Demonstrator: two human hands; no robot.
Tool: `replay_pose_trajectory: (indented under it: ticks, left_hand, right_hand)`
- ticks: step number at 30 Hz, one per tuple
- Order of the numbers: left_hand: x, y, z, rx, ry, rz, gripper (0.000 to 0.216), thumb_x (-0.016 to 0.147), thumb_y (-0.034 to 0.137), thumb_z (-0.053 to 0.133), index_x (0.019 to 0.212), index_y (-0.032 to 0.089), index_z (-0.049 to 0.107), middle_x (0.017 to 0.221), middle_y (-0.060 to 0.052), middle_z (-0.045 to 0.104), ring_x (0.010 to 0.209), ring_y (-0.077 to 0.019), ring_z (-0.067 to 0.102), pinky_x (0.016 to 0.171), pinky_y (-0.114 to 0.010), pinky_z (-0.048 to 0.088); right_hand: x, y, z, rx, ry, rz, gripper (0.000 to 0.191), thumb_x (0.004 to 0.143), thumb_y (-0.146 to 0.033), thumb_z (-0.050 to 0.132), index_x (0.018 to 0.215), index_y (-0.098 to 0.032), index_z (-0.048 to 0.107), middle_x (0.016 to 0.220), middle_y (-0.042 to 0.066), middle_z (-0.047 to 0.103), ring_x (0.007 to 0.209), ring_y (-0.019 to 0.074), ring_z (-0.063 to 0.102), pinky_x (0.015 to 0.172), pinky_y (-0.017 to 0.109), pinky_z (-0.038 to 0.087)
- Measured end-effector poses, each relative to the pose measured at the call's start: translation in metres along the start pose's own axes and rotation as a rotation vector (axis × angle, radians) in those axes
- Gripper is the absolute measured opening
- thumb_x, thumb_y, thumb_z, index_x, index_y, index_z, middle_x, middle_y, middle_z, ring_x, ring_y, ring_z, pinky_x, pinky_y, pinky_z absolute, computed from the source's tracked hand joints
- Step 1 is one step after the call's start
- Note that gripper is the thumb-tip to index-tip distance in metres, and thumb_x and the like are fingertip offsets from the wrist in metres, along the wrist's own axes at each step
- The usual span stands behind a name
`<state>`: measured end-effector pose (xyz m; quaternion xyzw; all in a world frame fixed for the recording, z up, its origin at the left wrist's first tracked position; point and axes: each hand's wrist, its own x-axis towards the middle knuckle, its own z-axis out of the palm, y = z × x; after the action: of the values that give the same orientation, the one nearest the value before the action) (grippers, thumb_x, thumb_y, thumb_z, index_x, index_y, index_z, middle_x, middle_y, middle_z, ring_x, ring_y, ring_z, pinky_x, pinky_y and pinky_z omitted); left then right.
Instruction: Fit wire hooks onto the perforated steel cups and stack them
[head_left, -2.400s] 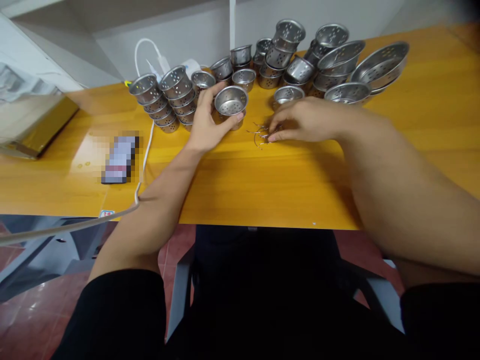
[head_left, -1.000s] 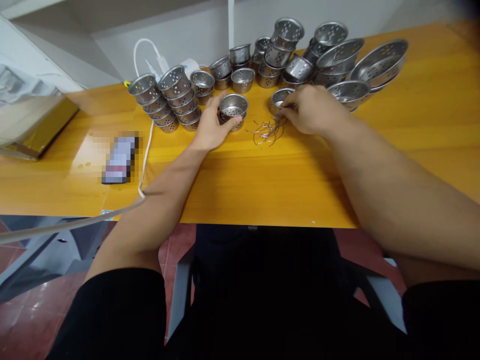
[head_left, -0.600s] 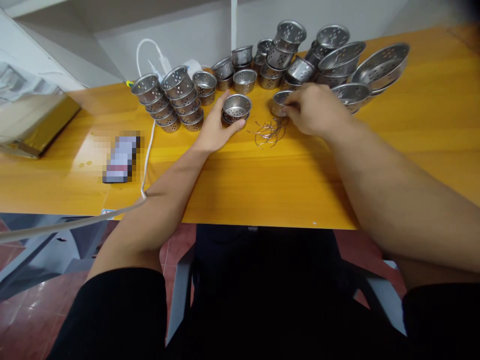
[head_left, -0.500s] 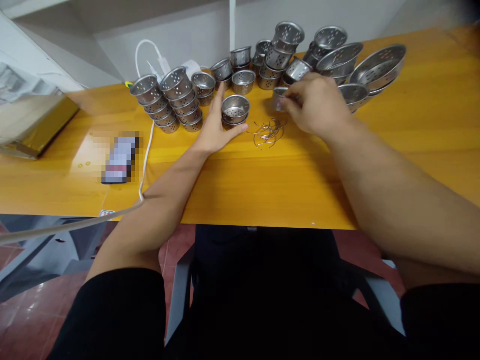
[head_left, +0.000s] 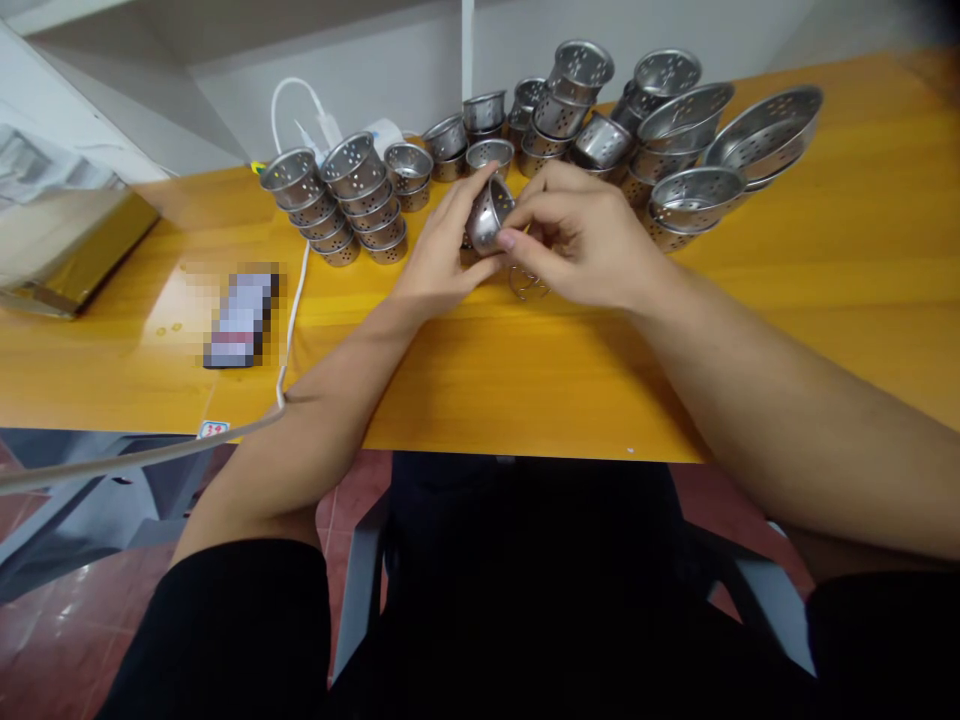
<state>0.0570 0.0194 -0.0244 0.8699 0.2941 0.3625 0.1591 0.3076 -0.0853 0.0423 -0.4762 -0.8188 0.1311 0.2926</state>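
Head view, cup [head_left: 484, 226] tilted, right grip [head_left: 581, 243] pinching rim, left grip [head_left: 440, 262] alongside, hold unclear

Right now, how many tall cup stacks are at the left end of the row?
2: the leftmost stack, beside the white cable, and another stack between it and the left hand.

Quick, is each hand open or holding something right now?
Left hand: curved around the tilted metal cup; grip unclear.
Right hand: closed, pinching that cup's rim.
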Motion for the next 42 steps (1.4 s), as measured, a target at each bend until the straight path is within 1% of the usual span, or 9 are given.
replay_pose_trajectory:
  ticks: [4,7,10,15,19,27,31,36,42]
  left_hand:
    - [0.002,-0.003,-0.003,-0.006,-0.014,0.033,0.104,0.104,0.069,0.09,0.191,0.039,0.041,0.2,-0.01,0.05,0.19,-0.0461,0.047,0.163,-0.066,0.037]
    - [0.002,-0.002,-0.003,-0.015,-0.009,0.024,0.101,0.106,0.07,0.088,0.191,0.04,0.042,0.199,-0.01,0.05,0.191,-0.0462,0.044,0.163,-0.065,0.037]
    - [0.003,-0.006,-0.001,-0.022,-0.012,0.055,0.099,0.106,0.072,0.086,0.19,0.039,0.045,0.196,-0.013,0.053,0.188,-0.0483,0.048,0.162,-0.066,0.038]
    - [0.003,-0.016,0.002,0.009,-0.037,0.105,0.097,0.11,0.071,0.078,0.192,0.035,0.04,0.196,-0.017,0.05,0.188,-0.0492,0.045,0.16,-0.07,0.035]
    - [0.003,-0.017,0.0,0.016,-0.064,0.116,0.093,0.111,0.068,0.075,0.191,0.033,0.042,0.196,-0.018,0.051,0.188,-0.0486,0.046,0.16,-0.069,0.034]
    - [0.004,-0.01,-0.01,0.014,-0.031,0.056,0.095,0.108,0.07,0.077,0.189,0.034,0.045,0.196,-0.015,0.051,0.189,-0.0496,0.042,0.162,-0.066,0.029]
    - [0.004,-0.012,-0.009,-0.017,-0.034,0.033,0.095,0.107,0.073,0.079,0.188,0.035,0.045,0.196,-0.014,0.051,0.191,-0.0501,0.038,0.163,-0.067,0.027]
    - [0.005,-0.013,-0.007,-0.018,0.0,0.03,0.096,0.107,0.075,0.079,0.188,0.037,0.043,0.196,-0.013,0.048,0.193,-0.0504,0.033,0.163,-0.069,0.025]
    - [0.004,-0.018,-0.004,-0.03,0.23,-0.052,0.106,0.101,0.09,0.079,0.185,0.041,0.036,0.192,-0.012,0.05,0.191,-0.042,0.037,0.164,-0.065,0.03]
  right_hand:
    - [0.002,0.014,-0.007,0.044,0.033,-0.027,0.043,0.119,-0.074,0.066,0.129,-0.04,0.091,0.168,0.012,0.072,0.151,0.046,0.07,0.122,0.063,0.067]
    - [0.004,0.021,-0.008,0.071,0.055,-0.093,0.038,0.122,-0.069,0.066,0.133,-0.044,0.092,0.167,0.01,0.074,0.161,0.0447,0.066,0.136,0.068,0.058]
    - [0.008,0.027,-0.004,0.106,0.073,-0.086,0.039,0.122,-0.073,0.068,0.136,-0.047,0.094,0.161,0.009,0.08,0.155,0.0452,0.071,0.137,0.073,0.057]
    - [0.015,0.038,0.005,0.36,0.182,-0.107,0.05,0.094,-0.094,0.095,0.097,-0.045,0.093,0.135,0.008,0.088,0.139,0.0475,0.078,0.132,0.076,0.06]
    - [0.015,0.036,0.003,0.4,0.144,-0.012,0.034,0.087,-0.089,0.102,0.1,-0.058,0.095,0.122,0.003,0.091,0.141,0.053,0.076,0.127,0.09,0.058]
    - [0.01,0.025,0.008,0.321,0.258,-0.103,0.022,0.102,-0.078,0.095,0.108,-0.057,0.096,0.151,0.002,0.084,0.153,0.0493,0.073,0.127,0.084,0.065]
    - [0.009,0.025,0.012,0.26,0.209,-0.079,0.022,0.111,-0.073,0.087,0.128,-0.062,0.095,0.154,0.002,0.083,0.159,0.0493,0.068,0.124,0.082,0.069]
    - [0.006,0.012,0.007,0.091,0.252,-0.037,0.031,0.116,-0.068,0.079,0.145,-0.07,0.088,0.159,-0.001,0.081,0.163,0.0528,0.064,0.131,0.087,0.061]
    - [0.006,0.022,-0.004,0.02,0.354,0.059,0.025,0.122,-0.063,0.073,0.127,-0.045,0.089,0.17,0.012,0.07,0.166,0.0435,0.062,0.129,0.067,0.068]
